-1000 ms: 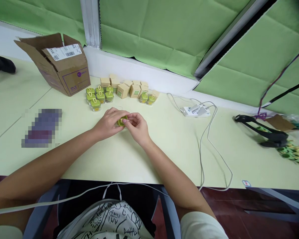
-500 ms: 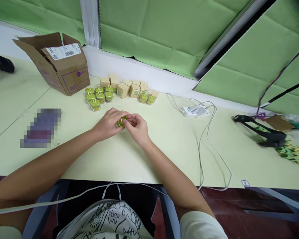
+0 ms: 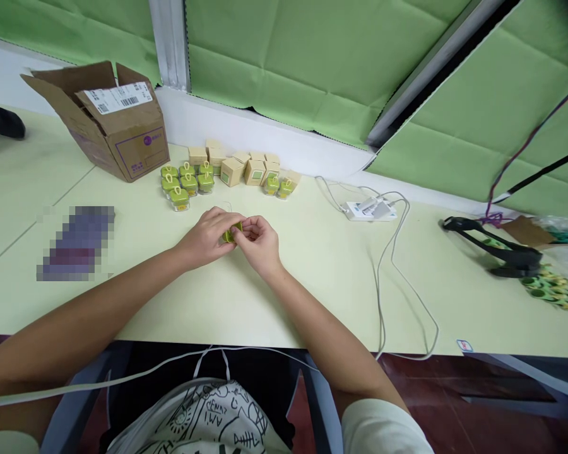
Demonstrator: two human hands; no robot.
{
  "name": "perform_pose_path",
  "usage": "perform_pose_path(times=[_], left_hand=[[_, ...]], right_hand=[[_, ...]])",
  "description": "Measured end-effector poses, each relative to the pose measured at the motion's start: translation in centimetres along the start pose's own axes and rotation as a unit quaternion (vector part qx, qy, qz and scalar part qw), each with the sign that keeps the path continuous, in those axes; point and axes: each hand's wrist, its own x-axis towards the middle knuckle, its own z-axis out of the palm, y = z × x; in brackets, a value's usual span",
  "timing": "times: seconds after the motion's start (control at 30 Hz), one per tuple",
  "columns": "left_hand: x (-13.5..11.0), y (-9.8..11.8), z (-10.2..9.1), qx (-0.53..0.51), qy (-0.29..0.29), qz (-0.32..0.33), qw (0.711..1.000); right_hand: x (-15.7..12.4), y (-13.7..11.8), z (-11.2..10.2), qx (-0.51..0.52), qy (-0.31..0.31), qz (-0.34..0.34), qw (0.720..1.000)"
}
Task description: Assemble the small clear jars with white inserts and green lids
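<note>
Between my two hands is a small clear container with a green lid [image 3: 231, 234], partly covered by fingers. My left hand [image 3: 207, 236] wraps round it from the left. From the right, my right hand [image 3: 259, 243] pinches at the lid with thumb and fingertips. Just beyond, several like containers with green lids and loop handles [image 3: 180, 198] stand grouped on the table. Two more green-lidded containers [image 3: 271, 185] stand to their right, in front of small beige boxes [image 3: 231, 171].
An open cardboard carton [image 3: 132, 142] stands at the back left, with a pixelated patch [image 3: 78, 243] nearer me. To the right lie a white power strip [image 3: 370, 210], loose white cables [image 3: 379, 296], a black stand-like object [image 3: 506, 249] and green-yellow pieces [image 3: 551, 287].
My hands stay almost in place around the container, with only a slight shift of the fingers. The whole view has moved very slightly.
</note>
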Motion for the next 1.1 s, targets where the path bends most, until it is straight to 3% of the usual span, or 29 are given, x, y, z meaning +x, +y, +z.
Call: perform_pose_path(times=[0.63,0.87,1.1], left_hand=[[0.0,0.8,-0.5,-0.023,-0.029,-0.006,0.999],[0.1,0.8,-0.6,-0.038,-0.049,-0.03,0.998],[-0.1,0.9,-0.5,-0.042,-0.041,-0.024,0.998]], right_hand=[[0.7,-1.0,-0.3,0.083,-0.056,0.073,0.992],[1.0,-2.1,-1.3,0.122,-0.112,0.157,0.974],[1.1,-1.8,-1.0,0.119,-0.1,0.126,0.98]])
